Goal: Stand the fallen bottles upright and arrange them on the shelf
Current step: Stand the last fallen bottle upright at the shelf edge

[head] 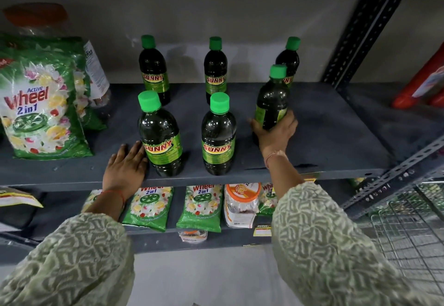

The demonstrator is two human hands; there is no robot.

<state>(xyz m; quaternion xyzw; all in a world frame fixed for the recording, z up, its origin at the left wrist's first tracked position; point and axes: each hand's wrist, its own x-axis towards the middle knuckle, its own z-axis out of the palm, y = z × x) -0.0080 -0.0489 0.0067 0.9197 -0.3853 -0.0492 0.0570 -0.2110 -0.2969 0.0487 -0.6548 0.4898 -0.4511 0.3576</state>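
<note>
Patterned sleeves frame six dark plastic bottles with green caps, all upright on the grey shelf (324,123), three behind and three in front. Right hand (276,132) wraps its fingers around the front right bottle (272,99), slightly tilted. Left hand (126,166) lies flat, fingers relaxed, touching the front left bottle (161,137). One glossy detergent packet (40,104) stands leftward.

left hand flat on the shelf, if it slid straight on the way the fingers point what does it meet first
Probably nothing soon: the left hand points past the front left bottle, beside its fingertips, towards the back left bottle; depth is unclear.
</note>
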